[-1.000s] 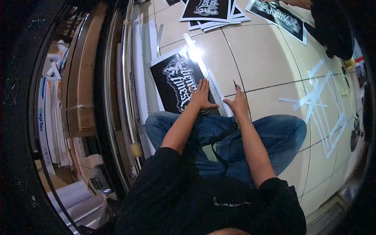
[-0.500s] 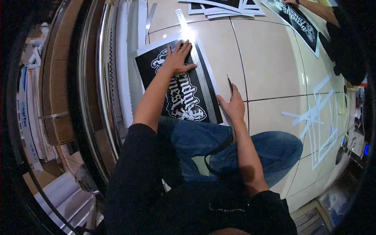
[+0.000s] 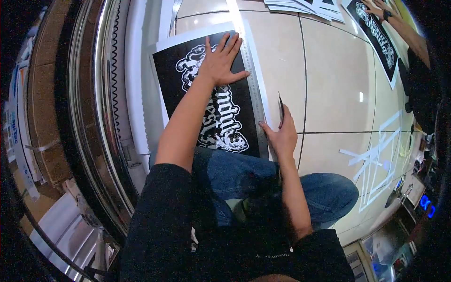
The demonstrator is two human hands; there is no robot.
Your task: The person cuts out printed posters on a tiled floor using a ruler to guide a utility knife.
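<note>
A black printed sheet (image 3: 171, 68) with white lettering, animal figures and a white border lies on the floor in front of my knees. Along its right side runs a long metal ruler (image 3: 254, 94). My left hand (image 3: 221, 66) is spread flat on the print, fingertips and thumb reaching to the ruler's edge. Low on the right, my right hand (image 3: 283, 134) grips a thin cutter knife (image 3: 281, 109), its tip pointing away from me. The right thumb touches the ruler's lower part. The blade looks apart from the sheet.
Further printed sheets (image 3: 307, 8) are stacked at the top. At upper right, a co-worker's hand (image 3: 373, 9) rests on another black print (image 3: 376, 35). Cut white strips (image 3: 376, 152) lie on the tiles at right. Metal rails (image 3: 101, 94) and cardboard boxes (image 3: 44, 103) stand at left.
The camera view has shifted, bringing the sheet slightly closer. My hands keep nearly the same places on the ruler and sheet. The co-worker's hand and wrist have come further into view.
</note>
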